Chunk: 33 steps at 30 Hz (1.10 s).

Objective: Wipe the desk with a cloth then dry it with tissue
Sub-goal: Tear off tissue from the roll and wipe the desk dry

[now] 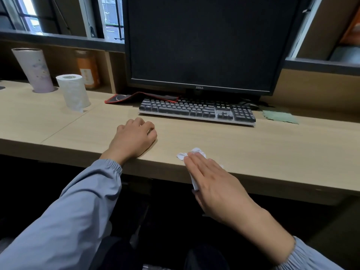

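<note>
My right hand (212,184) lies flat with straight fingers, pressing a crumpled white paper tissue (194,152) onto the pale wooden desk (272,149) at its front edge. The tissue looks light, soft and easy to tear, so I judge a flat palm suits it better than pinching. My left hand (134,137) rests loosely curled, holding nothing. The thin green cloth (280,116) lies beside the black keyboard (196,111).

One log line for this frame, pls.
phase: drying | right hand: flat, presses crumpled white tissue on light wooden desk near front edge | left hand: rests loosely curled on desk | green cloth: lies right of black keyboard
</note>
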Available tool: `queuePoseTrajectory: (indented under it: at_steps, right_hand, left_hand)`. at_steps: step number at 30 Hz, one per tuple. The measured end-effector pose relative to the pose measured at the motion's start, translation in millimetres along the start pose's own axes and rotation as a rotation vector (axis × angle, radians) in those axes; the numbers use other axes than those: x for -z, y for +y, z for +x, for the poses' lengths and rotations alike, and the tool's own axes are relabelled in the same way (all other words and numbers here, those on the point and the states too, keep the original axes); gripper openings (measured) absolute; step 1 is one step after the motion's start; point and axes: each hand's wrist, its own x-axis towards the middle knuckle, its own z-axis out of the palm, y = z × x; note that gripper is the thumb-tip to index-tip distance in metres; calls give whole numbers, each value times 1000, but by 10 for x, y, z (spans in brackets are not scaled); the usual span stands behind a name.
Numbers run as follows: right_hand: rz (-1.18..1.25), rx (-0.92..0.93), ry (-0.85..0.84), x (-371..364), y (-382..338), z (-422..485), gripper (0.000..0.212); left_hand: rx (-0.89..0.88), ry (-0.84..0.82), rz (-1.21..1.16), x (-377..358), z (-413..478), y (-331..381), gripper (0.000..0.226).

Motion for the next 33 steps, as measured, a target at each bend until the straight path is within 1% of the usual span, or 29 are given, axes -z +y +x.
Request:
queuePoseTrajectory:
  at_steps: [3, 6, 9, 11, 14, 17, 19, 23, 25, 28, 30, 33]
  right_hand:
    - [-32, -17, -7, 4, -104, 96, 80]
    - [-15, -33, -64, 54, -66, 53, 84]
    - [15, -41, -88, 107, 44, -60, 83]
    - [39, -60, -102, 134, 83, -90, 82]
    - [94, -100, -82, 145, 117, 76, 80]
    - [159, -148, -127, 106, 204, 268, 85]
    - [174, -149, -152, 107, 224, 241, 85]
    - [156, -118, -74, 109, 193, 47, 81]
    - [188, -142, -113, 147, 206, 91, 83]
    - [210, -187, -230, 224, 227, 255, 87]
    - [212, -197, -229, 229, 244, 353, 87]
    - [190, -181, -183, 161, 243, 315, 89]
  left_hand:
    - [5, -43, 8, 60, 14, 19, 41]
    - [-13, -72, 80, 135, 43, 50, 40]
    - [-48, -45, 35, 119, 21, 205, 40]
    - [-109, 0, 11, 49, -27, 362, 37]
    - [-163, 44, -26, -18, -21, 587, 33]
    - [-141, 22, -110, -23, 55, 767, 35]
    - [-124, 26, -133, -53, 72, 823, 36]
    - [-124, 42, -136, -168, 58, 798, 38]
    - [-126, 47, -136, -190, 71, 784, 37]
    - [-124, 49, -141, -205, 67, 787, 36]
    - [-128, 54, -141, -204, 57, 785, 36]
    - [-130, 46, -142, -200, 63, 779, 36]
